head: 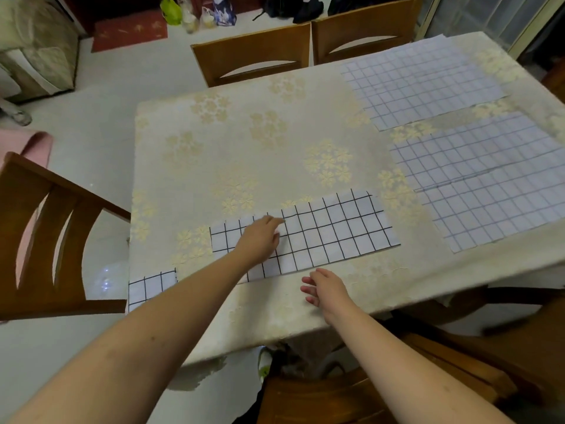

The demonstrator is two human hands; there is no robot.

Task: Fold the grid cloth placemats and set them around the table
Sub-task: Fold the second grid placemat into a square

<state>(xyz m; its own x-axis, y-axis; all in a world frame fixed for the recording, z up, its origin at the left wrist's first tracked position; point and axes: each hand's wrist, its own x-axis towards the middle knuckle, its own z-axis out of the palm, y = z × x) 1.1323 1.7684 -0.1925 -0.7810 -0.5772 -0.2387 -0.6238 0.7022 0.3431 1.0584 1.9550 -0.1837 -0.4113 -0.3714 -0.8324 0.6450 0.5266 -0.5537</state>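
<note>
The left hand (pixel 260 240) lies palm down on the folded white cloth placemat with a bold black grid (pixel 305 232), fingers straight and close together, pointing toward the far right. This placemat lies flat as a long strip on the cream tablecloth with pale gold flower clusters (pixel 244 142), near the table's front edge; it extends to both sides of the left hand, mostly to its right.

The right hand (pixel 325 287) hovers just nearer than the strip's front edge, fingers loosely spread and slightly bent, holding nothing. Whether it touches the tablecloth cannot be determined.

Left of the left forearm, a second bold-grid white placemat (pixel 149 287) hangs over the table's corner, partly hidden by the arm.

Well beyond and to the right of both hands, two larger white cloths with a fine faint grid lie spread flat: a nearer one (pixel 489 182) and a farther one (pixel 422 84), separated by a narrow band of tablecloth.

Brown wooden chairs stand beyond the table (pixel 253 53) and left of the left arm (pixel 39 237). Containers: plastic bags (pixel 195 12) on the floor beyond the chairs; contents indistinct.
</note>
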